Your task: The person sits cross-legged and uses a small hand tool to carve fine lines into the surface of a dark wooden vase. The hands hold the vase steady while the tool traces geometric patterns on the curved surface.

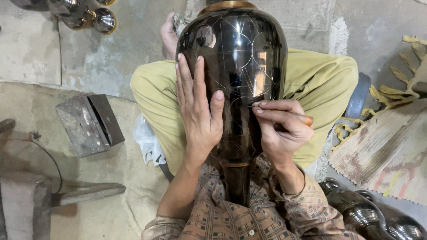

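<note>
Vase: a large glossy black vase (238, 58) with a brass rim lies across the person's lap, rim pointing away, narrow neck toward the chest; thin pale lines are scratched in arcs over its body.
Left hand: the left hand (198, 106) lies flat on the vase's left flank, fingers (184, 80) released and spread, thumb on the middle of the vase.
Right hand: the right hand (282, 129) sits at the vase's lower right side, fingers clenched around a thin engraving tool (284, 113) with a wooden handle; its tip touches the vase.
Legs: crossed legs in olive trousers (320, 80) under the vase; a bare foot shows left of the rim.
Left of the vase: a grey metal block (89, 124) on the concrete floor (106, 58).
Far left beyond the vase: round shiny metal pieces (86, 15).
Right of the vase: a frayed woven mat (387, 151).
Near right, below the vase: more dark polished vessels (364, 213).
</note>
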